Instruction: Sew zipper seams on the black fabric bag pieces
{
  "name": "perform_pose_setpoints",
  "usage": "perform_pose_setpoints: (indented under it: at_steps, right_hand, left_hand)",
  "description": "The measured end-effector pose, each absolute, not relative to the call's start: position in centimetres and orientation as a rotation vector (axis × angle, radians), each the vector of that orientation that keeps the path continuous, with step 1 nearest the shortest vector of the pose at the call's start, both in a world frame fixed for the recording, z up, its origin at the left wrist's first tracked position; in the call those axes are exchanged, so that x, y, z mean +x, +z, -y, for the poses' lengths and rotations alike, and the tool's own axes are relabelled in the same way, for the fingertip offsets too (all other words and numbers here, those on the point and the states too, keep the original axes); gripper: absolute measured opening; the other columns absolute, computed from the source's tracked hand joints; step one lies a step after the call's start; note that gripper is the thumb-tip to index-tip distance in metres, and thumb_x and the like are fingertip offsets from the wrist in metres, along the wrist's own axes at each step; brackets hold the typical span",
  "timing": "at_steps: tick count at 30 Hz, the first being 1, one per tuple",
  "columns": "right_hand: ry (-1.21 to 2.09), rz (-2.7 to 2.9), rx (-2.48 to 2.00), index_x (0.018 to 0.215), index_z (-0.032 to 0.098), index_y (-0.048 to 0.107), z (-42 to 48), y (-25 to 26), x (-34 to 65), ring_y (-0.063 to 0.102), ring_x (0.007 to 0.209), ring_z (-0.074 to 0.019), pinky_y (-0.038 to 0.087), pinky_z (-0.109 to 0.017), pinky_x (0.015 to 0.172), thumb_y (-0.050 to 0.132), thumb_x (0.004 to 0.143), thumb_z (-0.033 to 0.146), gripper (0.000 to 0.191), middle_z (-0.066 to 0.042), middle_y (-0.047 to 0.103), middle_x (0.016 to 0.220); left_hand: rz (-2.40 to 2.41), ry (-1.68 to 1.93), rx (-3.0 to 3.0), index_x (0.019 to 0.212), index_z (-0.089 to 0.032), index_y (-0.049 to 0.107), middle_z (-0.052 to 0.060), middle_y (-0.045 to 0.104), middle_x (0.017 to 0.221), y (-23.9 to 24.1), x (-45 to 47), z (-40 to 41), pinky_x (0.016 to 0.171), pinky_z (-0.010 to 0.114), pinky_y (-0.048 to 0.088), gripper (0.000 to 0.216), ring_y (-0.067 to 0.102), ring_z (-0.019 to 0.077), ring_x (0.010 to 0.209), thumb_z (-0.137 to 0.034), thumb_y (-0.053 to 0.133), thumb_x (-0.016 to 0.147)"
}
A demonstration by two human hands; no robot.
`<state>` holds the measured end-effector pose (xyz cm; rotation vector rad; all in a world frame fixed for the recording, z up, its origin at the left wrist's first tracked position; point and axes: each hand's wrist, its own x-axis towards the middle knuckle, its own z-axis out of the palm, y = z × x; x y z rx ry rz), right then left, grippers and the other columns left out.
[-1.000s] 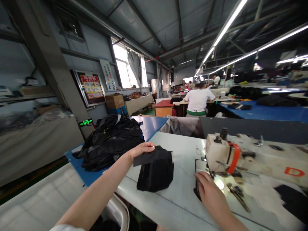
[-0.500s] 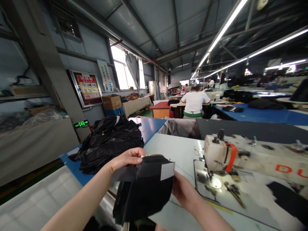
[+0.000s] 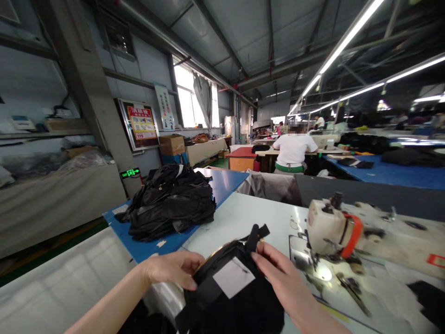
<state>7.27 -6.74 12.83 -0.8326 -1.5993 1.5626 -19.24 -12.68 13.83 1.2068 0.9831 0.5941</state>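
A black fabric bag piece (image 3: 250,301) with a gold zipper (image 3: 217,251) along its upper edge hangs between my hands, over the near edge of the white sewing table. A pale square patch (image 3: 233,277) shows on its face, and a short black strap (image 3: 256,236) sticks up at its top right. My left hand (image 3: 177,271) grips the upper left edge by the zipper, thumb in front. My right hand (image 3: 274,266) pinches the upper right edge beside the strap. The lower part runs out of view.
A sewing machine (image 3: 327,227) with an orange band stands on the white table (image 3: 239,208) at right, its lamp lit. Scissors (image 3: 354,294) lie by it. At left, a heap of black bags (image 3: 170,202) covers part of a blue table (image 3: 222,183). A person in white (image 3: 294,148) sits ahead.
The bag piece has turned and moved lower and rightward, bringing the zipper and strap into view. My right hand has moved up to its top corner; the view has swung slightly left.
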Motion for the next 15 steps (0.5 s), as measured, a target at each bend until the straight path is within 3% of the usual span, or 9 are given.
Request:
perform_pose_setpoints:
  at_steps: [3, 7, 9, 12, 15]
  right_hand:
    - [1.35, 1.996, -0.862, 0.071, 0.02, 0.049, 7.7, 14.5, 7.6, 0.044, 0.064, -0.013, 0.035, -0.023, 0.057, 0.052, 0.085, 0.037, 0.022, 0.004, 0.045, 0.065]
    - [1.275, 2.205, -0.872, 0.079, 0.021, 0.055, 8.6, 15.6, 8.0, 0.05, 0.065, -0.0141, 0.038, -0.024, 0.058, 0.051, 0.086, 0.033, 0.014, 0.003, 0.053, 0.069]
    - [1.35, 2.168, -0.897, 0.092, 0.023, 0.057, 8.8, 15.5, 8.7, 0.055, 0.068, -0.0155, 0.042, -0.024, 0.06, 0.049, 0.087, 0.035, 0.016, 0.001, 0.059, 0.074]
    - [1.458, 2.057, -0.921, 0.114, 0.026, 0.054, 9.3, 14.6, 10.4, 0.061, 0.087, -0.0187, 0.048, -0.029, 0.076, 0.05, 0.086, 0.039, 0.032, -0.003, 0.065, 0.096]
    - [1.373, 2.039, -0.961, 0.112, 0.026, 0.059, 10.1, 13.3, 12.5, 0.059, 0.102, -0.0222, 0.047, -0.032, 0.088, 0.051, 0.085, 0.042, 0.033, -0.007, 0.062, 0.113]
  left_hand:
    - [-0.868, 0.522, 1.215, 0.093, -0.015, 0.068, 0.004, 0.068, 0.094, 16.0, -16.3, 13.7, 0.089, 0.032, 0.044, 0.044, 0.059, 0.0247, 0.099, -0.032, 0.083, 0.056]
    - [-0.89, 0.69, 1.011, 0.077, -0.014, 0.071, 0.0, 0.066, 0.072, 15.1, -12.1, 14.6, 0.075, 0.025, 0.048, 0.029, 0.059, 0.0132, 0.066, -0.031, 0.082, 0.058]
    - [-0.85, 0.808, 0.859, 0.075, -0.013, 0.071, 0.001, 0.066, 0.071, 13.5, -10.4, 15.2, 0.071, 0.022, 0.047, 0.026, 0.058, 0.0104, 0.062, -0.028, 0.082, 0.058]
    - [-0.815, 0.984, 0.683, 0.082, -0.013, 0.071, 0.004, 0.068, 0.076, 11.3, -8.9, 16.3, 0.07, 0.022, 0.048, 0.029, 0.061, 0.0121, 0.065, -0.024, 0.082, 0.058]
    - [-0.845, 1.081, 0.674, 0.085, -0.014, 0.072, 0.005, 0.07, 0.08, 10.1, -8.5, 17.4, 0.073, 0.024, 0.048, 0.026, 0.063, 0.0146, 0.071, -0.026, 0.079, 0.063]
